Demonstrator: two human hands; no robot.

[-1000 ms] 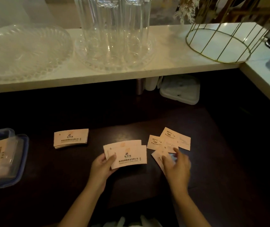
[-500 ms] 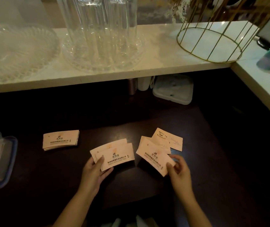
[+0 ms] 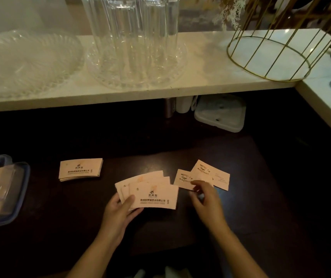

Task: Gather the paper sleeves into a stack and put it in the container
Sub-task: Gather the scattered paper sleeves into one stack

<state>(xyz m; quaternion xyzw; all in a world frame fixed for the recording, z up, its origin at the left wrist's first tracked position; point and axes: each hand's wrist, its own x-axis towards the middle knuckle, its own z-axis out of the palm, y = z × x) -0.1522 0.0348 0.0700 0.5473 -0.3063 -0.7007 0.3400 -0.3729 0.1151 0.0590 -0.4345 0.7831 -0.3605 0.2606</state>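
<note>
Loose sleeves (image 3: 210,176): two, flat on the table (image 3: 261,197), long axis slanting right, just beyond the right fingertips.
Right hand (image 3: 205,199): nearer, fingers slightly apart, touching the nearer sleeve, nothing clamped.
Left hand (image 3: 120,212): clamped on fan (image 3: 150,192).
Container (image 3: 23,177): far left.

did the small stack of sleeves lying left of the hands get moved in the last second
No. The stack of sleeves keeps the same gap to the blue-rimmed container on its left; its shift in the picture comes from the head camera moving.
</note>
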